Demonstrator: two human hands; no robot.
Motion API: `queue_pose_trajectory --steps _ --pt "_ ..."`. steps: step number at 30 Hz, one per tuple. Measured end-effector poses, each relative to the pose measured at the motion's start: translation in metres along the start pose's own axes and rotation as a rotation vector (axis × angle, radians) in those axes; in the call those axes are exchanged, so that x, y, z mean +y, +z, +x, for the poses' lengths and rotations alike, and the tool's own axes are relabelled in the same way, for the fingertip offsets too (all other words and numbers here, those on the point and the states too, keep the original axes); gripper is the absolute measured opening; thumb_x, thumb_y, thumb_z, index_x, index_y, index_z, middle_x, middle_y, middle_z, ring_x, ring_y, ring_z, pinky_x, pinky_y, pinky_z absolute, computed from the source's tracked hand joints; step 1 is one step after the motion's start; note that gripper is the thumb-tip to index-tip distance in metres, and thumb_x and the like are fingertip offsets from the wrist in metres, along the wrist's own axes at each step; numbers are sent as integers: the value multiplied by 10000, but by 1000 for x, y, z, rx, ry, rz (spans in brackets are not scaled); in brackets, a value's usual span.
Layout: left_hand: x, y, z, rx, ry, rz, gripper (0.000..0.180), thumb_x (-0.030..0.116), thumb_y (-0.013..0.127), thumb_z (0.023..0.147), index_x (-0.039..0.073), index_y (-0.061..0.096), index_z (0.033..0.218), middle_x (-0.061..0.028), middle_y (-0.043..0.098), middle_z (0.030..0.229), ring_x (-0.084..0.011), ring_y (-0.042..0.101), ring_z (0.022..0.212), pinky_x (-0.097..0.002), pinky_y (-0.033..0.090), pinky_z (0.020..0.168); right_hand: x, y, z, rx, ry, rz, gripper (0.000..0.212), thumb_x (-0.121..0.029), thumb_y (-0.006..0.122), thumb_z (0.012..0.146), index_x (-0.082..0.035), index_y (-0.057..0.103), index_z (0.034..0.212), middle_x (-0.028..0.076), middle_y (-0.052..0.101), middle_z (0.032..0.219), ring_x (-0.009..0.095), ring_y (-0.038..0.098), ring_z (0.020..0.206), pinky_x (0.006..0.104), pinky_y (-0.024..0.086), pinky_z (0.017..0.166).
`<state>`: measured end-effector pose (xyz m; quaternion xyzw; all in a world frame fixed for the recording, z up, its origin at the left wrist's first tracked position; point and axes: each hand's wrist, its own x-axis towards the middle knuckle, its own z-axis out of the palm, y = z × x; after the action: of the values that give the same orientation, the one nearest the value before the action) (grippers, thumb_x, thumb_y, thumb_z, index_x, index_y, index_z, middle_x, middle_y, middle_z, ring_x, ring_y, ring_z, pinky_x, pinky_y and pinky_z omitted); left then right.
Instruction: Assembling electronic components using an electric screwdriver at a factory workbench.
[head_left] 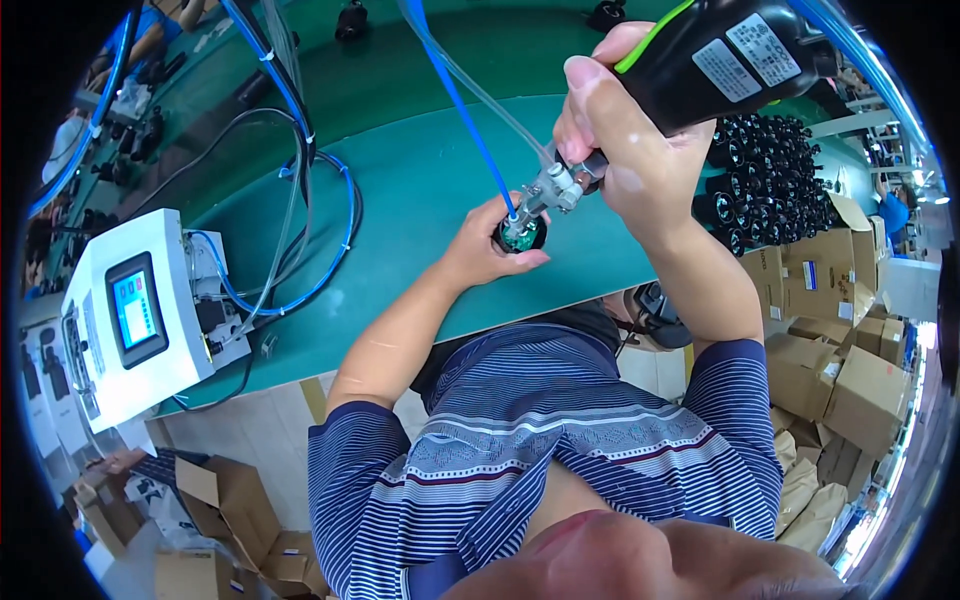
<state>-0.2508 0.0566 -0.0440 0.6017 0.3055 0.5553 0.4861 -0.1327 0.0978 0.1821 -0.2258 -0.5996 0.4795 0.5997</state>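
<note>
My right hand (645, 150) is wrapped round a black powered screwdriver (690, 75) with a bright green strip and white labels. Its metal nose (552, 188) slants down to the left, with a blue air hose (462, 100) and a clear tube running to it. The tip reaches into a round black housing (540, 238) with a green circuit board (518, 238) inside. My left hand (483, 245) is closed round that housing on the green table, thumb along its near side. The screwdriver's nose hides part of the board, and I cannot make out a screw.
A white control box (135, 310) with a small screen stands at the left, with coiled blue hose (350, 215) and cables beside it. Many black round parts (765, 180) stand in rows at the right. Cardboard boxes (815, 270) are stacked beyond the right table edge; more lie lower left.
</note>
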Motion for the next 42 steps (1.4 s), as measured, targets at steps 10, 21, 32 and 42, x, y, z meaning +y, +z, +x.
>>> queue_pose_trajectory --steps 10,21,32,42 --pt "1 1 0 15 8 -13 558 97 935 667 68 666 1155 -31 753 1032 -199 665 847 -316 530 833 0 1 -3 0 -8 -13 196 62 603 940 -32 565 1108 55 555 636 128 511 464 269 469 479" --pt "-4 1 1 4 5 -4 557 105 932 680 65 661 1164 -31 755 1036 -206 667 848 -317 529 830 6 -2 -3 6 -4 -21 211 65 605 938 -37 558 1117 56 568 656 124 514 469 269 477 488" --pt "-2 -2 3 1 3 -30 662 101 931 684 57 619 1266 -59 761 1084 -219 684 876 -334 539 858 7 -4 0 -47 -57 -23 199 54 609 943 -38 561 1113 60 561 664 128 515 479 270 473 495" --pt "-3 -3 -2 93 43 -22 687 73 915 689 53 617 1308 -74 758 1098 -224 689 878 -343 551 852 -23 -6 32 5 54 11 232 82 537 951 -45 488 1139 38 525 599 145 499 427 269 457 435"
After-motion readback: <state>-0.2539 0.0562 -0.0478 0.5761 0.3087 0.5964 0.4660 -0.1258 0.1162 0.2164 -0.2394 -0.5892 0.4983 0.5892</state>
